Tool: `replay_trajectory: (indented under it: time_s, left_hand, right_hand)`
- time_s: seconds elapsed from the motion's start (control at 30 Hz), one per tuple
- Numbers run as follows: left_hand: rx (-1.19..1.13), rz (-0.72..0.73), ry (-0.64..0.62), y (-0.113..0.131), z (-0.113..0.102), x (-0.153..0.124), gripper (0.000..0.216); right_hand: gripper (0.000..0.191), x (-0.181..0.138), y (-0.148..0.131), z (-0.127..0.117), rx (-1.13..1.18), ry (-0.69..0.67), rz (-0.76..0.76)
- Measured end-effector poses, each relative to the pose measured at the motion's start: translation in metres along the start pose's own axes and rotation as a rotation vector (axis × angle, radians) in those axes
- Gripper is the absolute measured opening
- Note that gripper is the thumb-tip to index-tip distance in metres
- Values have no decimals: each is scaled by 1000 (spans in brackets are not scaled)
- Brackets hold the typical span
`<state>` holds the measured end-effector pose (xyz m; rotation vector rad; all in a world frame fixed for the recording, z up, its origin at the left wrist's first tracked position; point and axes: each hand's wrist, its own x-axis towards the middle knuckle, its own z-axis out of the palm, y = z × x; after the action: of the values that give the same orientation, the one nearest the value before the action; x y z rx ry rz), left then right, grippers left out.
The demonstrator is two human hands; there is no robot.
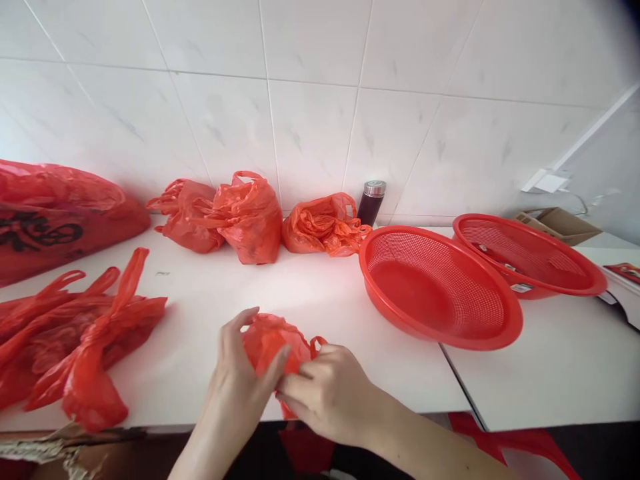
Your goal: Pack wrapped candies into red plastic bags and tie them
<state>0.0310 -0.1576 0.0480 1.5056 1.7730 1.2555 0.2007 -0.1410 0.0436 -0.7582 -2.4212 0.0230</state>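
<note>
A thin red plastic bag [273,340] is between my two hands at the front edge of the white table. My left hand [245,367] curves round the bag's left side, thumb and fingers gripping its rim. My right hand [333,393] is closed on the bag's right side, with a small loop of the plastic showing above its knuckles. What the bag holds, if anything, I cannot see. To the right, apart from my hands, a red plastic colander [420,300] sits tilted toward me.
A second red colander [560,263] stands behind the first. Along the tiled wall are several filled red bags [253,223] and a dark flask [373,203]. More red bags [95,340] lie at left, below a large printed one [75,220]. A cardboard box [563,223] is at far right.
</note>
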Motion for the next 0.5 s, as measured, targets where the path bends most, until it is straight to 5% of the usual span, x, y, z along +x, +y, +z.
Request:
replay_trajectory:
  time_s: [0.1, 0.2, 0.37, 0.5]
  left_hand:
    - [-266, -252, -202, -17, 6, 10, 54]
    - [-609, -424, -344, -22, -3, 12, 44]
    - [-792, -610, -391, -2, -12, -5, 41]
    - [-859, -668, -354, 6, -14, -15, 36]
  right_hand:
    - [23, -7, -8, 10, 104, -126, 71]
    - [26, -14, -6, 18, 236, -281, 301]
    - [26, -8, 5, 26, 329, -287, 500]
    - [64, 3, 20, 24, 365, -236, 620]
